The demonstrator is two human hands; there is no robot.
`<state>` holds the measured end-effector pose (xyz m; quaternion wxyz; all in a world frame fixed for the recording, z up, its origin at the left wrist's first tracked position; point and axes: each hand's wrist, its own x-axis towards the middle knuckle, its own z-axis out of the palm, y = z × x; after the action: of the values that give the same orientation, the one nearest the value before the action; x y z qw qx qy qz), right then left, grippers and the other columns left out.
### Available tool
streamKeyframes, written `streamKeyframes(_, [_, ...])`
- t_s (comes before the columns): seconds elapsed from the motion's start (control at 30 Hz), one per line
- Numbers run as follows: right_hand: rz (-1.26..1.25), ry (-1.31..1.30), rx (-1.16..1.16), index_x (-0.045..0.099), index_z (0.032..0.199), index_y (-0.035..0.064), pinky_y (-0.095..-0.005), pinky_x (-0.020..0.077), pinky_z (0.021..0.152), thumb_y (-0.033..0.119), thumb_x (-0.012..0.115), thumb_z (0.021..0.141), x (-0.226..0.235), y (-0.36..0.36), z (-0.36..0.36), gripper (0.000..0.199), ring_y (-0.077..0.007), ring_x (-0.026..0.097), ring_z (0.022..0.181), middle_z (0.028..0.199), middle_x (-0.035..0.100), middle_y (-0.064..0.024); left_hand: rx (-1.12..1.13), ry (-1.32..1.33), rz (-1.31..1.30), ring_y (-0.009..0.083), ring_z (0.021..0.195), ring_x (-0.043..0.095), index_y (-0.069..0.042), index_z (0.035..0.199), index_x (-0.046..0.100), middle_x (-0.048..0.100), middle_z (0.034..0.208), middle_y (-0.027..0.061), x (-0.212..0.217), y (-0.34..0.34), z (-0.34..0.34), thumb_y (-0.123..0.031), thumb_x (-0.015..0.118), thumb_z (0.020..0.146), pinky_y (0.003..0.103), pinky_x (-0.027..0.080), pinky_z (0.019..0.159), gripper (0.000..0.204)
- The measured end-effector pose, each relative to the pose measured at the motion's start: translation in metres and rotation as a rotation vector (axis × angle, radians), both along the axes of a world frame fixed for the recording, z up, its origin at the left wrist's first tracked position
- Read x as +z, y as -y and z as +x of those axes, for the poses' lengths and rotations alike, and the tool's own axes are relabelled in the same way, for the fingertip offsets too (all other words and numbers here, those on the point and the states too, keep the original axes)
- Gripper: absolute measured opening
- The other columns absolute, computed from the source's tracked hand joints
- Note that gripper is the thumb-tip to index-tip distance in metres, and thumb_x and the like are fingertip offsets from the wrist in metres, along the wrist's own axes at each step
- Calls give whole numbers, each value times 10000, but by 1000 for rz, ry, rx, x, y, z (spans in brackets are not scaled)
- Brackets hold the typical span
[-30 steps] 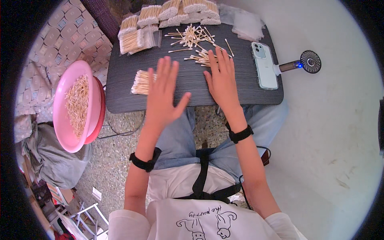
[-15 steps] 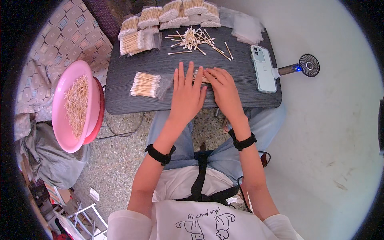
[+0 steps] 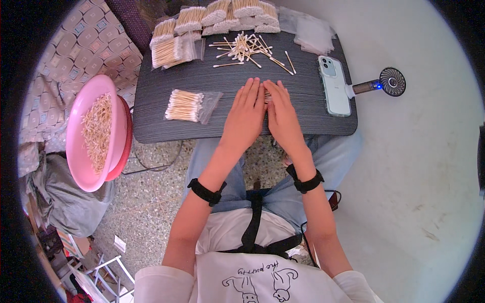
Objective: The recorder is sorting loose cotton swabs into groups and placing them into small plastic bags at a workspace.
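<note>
My left hand (image 3: 245, 112) and my right hand (image 3: 283, 113) lean toward each other on the dark table (image 3: 166, 78), near its front edge. Between them is a small bunch of cotton swabs (image 3: 268, 97), mostly covered by my fingers. The fingers of both hands are long, nearly straight and held together along the bunch's sides. Left of my hands lies a clear bag (image 3: 210, 107) packed with cotton swabs (image 3: 184, 105). Beyond my fingertips, loose cotton swabs (image 3: 245, 49) are scattered in a pile.
Several filled swab bags (image 3: 217, 15) are stacked along the far edge. Flat clear bags (image 3: 313, 36) lie at the far right. A phone (image 3: 334, 86) and a small fan (image 3: 392, 82) are at the right edge. A pink basin (image 3: 76, 156) of swabs stands at left.
My left hand has moved right and its spread fingers have come together. Both hands have closed in on the bunch of swabs from either side.
</note>
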<state>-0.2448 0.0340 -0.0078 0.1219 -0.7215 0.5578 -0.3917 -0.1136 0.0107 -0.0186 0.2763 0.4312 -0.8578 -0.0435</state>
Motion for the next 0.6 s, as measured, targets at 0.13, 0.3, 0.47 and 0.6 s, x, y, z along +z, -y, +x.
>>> streamKeyframes(0.13, [50, 96, 148, 441, 1344, -21, -485, 258, 1158, -13, 486, 895, 7, -3, -14, 452, -406, 370, 1351, 1376, 469, -220, -104, -68, 46, 363, 1361, 372, 33, 1362, 448, 412, 1442, 207, -1, 5, 7, -97, 567, 906, 435, 319, 1132, 488])
streamKeyframes(0.3, [31, -20, 154, 529, 1304, 33, -413, 353, 1100, 10, 578, 887, 10, -7, -19, 421, -347, 444, 1304, 1365, 507, -163, -145, -190, 78, 354, 1290, 436, 29, 1287, 511, 487, 1348, 178, 1, 6, 12, -66, 614, 858, 420, 389, 1069, 451])
streamKeyframes(0.47, [-26, -55, 76, 614, 1187, 24, -397, 442, 889, 48, 637, 850, 14, -7, -20, 338, -307, 538, 1006, 1103, 585, -123, -143, -260, 98, 348, 1133, 504, 16, 1159, 575, 548, 1178, 147, 13, 5, 12, -74, 630, 844, 425, 441, 964, 332])
streamKeyframes(0.6, [-62, -64, 88, 625, 1153, 23, -411, 456, 861, 80, 656, 836, 13, -1, -22, 323, -322, 536, 958, 1053, 582, -128, -123, -257, 98, 343, 1056, 503, -11, 1124, 567, 545, 1096, 137, 15, 9, 9, -83, 625, 850, 428, 434, 923, 289])
